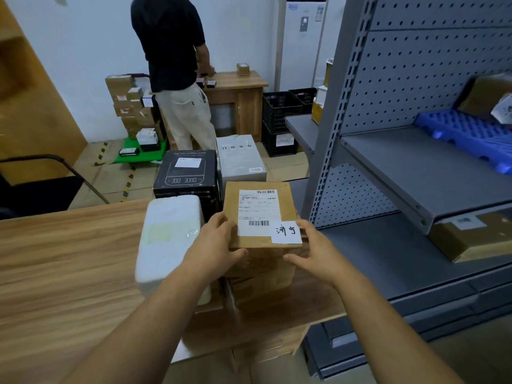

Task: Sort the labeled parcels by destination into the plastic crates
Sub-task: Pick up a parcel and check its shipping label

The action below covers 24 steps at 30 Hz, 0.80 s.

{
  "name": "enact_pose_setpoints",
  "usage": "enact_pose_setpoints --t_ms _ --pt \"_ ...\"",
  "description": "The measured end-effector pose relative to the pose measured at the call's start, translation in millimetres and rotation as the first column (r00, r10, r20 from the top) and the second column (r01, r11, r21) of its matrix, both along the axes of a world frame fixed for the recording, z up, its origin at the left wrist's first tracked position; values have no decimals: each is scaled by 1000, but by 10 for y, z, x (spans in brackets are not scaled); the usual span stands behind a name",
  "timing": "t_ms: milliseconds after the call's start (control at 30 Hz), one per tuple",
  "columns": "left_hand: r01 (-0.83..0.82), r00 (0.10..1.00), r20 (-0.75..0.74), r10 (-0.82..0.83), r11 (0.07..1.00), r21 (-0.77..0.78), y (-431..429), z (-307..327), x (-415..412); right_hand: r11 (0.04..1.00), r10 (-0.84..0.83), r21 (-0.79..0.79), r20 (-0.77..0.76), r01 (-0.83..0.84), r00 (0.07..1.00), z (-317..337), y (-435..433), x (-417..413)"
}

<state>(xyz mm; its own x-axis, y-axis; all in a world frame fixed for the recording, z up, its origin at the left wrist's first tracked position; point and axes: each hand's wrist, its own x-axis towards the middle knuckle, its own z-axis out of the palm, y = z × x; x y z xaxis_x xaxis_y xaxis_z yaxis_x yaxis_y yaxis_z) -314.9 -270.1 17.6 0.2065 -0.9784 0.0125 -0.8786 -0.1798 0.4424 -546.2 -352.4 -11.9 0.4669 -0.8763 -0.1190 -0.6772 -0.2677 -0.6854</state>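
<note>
Parcel (259,214), brown, labelled and hand-tagged, just right of the white foam box (169,245), over a stack of brown boxes (263,273). Gripped at its near corners by left hand (219,239) and right hand (313,250). Probably reading the tag (286,231); next, carrying to the matching one among three black crates (281,109), far beyond the foam box. Also counted: one parcel held, two hands.

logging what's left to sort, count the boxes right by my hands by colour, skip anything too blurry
brown cardboard parcel: 1 (the one being held)
white foam box: 1
black scale box: 1
grey box: 1
total: 4
The brown stack under the held parcel is too blurred to count.
</note>
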Motion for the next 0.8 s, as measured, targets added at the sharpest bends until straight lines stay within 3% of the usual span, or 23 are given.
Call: enact_pose_setpoints --t_ms 200,400,667,800 --pt "-38 981 192 27 998 55 -52 26 175 994 -12 110 50 6 999 27 -138 33" --pt "-49 974 226 21 992 118 -103 16 209 985 -33 172 124 11 992 40 -129 105" --pt "-78 993 94 70 993 84 -79 30 150 983 -82 177 227 41 970 18 -41 99" --pt "-84 996 -46 82 995 -44 21 78 128 988 -96 144 273 58 957 100 30 41"
